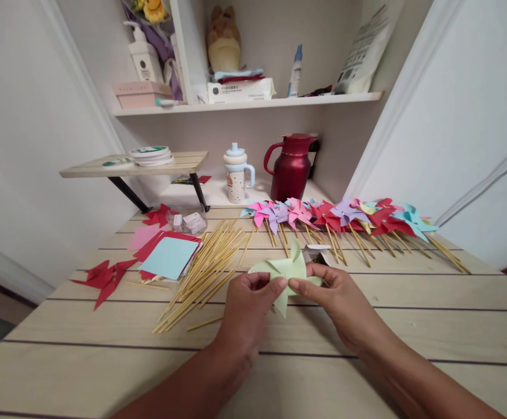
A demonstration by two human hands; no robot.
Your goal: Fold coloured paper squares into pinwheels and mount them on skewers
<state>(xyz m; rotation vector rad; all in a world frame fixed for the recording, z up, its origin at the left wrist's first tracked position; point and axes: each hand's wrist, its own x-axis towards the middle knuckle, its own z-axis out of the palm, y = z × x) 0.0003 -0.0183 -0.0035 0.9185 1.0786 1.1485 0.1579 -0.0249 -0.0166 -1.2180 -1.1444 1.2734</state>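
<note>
Pale-green paper pinwheel (289, 269) sits between my two hands at the centre of the frame, just above the wooden tabletop (410, 326). My left hand (248, 302) pinches its lower left blade, thumb and forefinger closed on the paper. My right hand (336, 297) meets it from the other side, its fingertips (294, 284) closed on the middle of the wheel where the folded corners come together. One blade points up, one hangs down below my thumbs, and no stick is fitted to it.

I judge that I am at the folding stage, gathering the corners to the centre and holding them there. The next move, as I judge it, calls for keeping that centre pinched with one hand while the other frees itself to fetch a stick, so the blades do not spring open.

Loose bamboo sticks (201, 273) lie fanned left of centre, close to my left hand. Beyond them, further left, is a stack of coloured paper squares (168, 256) with a light-blue sheet on top, and red cut paper pieces (105, 276) lie at the left edge of the table. Finished pinwheels on sticks (344, 218) lie in a row across the upper right of the table. Behind them stand a dark-red thermos jug (291, 169) and a spotted cup with a lid (237, 174).
</note>
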